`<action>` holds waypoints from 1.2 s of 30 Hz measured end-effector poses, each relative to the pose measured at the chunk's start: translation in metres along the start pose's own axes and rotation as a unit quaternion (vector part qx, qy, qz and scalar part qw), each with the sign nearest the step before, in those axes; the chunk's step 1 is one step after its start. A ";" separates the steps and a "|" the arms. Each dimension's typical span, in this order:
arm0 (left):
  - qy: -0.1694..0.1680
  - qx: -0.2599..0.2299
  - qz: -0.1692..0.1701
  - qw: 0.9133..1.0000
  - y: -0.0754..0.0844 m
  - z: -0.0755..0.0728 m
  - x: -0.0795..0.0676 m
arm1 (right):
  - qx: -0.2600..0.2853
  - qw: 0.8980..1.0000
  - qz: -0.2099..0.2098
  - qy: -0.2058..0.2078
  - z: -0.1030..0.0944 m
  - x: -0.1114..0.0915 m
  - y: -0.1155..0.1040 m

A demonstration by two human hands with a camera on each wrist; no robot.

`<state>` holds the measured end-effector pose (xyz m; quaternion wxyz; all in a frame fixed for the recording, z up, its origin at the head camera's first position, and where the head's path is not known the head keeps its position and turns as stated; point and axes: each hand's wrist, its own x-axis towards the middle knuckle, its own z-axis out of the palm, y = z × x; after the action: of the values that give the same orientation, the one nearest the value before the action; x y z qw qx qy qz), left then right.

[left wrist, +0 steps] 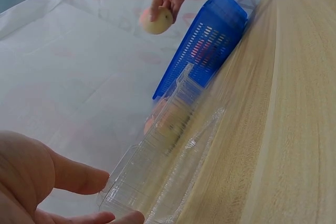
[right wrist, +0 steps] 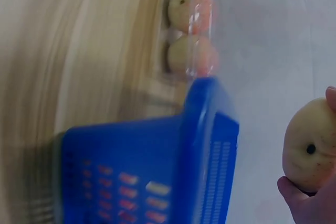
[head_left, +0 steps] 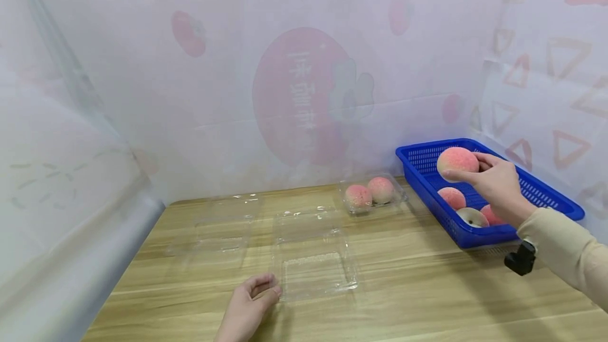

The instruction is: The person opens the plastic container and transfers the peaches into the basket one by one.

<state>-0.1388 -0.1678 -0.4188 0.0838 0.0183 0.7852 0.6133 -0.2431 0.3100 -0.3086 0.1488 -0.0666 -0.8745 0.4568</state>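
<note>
Wood-grain table (head_left: 404,300), pale printed backdrop (head_left: 214,99)

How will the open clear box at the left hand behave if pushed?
The clear box is probably light: its walls look thin and nothing lies in it. It should slide more readily than tip, since it sits low and flat on the table. Its thin-looking walls may flex if the left hand squeezes hard.

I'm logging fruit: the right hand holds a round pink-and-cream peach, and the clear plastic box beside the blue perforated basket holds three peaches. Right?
Not three: the head view shows two round pink peaches in the clear plastic box beside the blue perforated basket. The rest stands.
</note>
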 end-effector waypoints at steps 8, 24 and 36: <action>0.002 -0.007 -0.004 1.000 0.000 0.000 0.000 | -0.020 0.998 0.037 -0.038 -0.016 -0.008 0.031; 0.001 -0.016 -0.010 1.000 0.000 0.001 -0.001 | -0.061 0.996 0.041 -0.049 -0.030 -0.009 0.063; 0.005 -0.017 -0.016 1.000 0.000 0.002 0.000 | -0.044 0.995 -0.002 -0.092 -0.025 -0.005 0.068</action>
<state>-0.1385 -0.1663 -0.4191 0.0904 0.0013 0.7753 0.6250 -0.2314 0.3675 -0.3517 0.0658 -0.0289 -0.9039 0.4217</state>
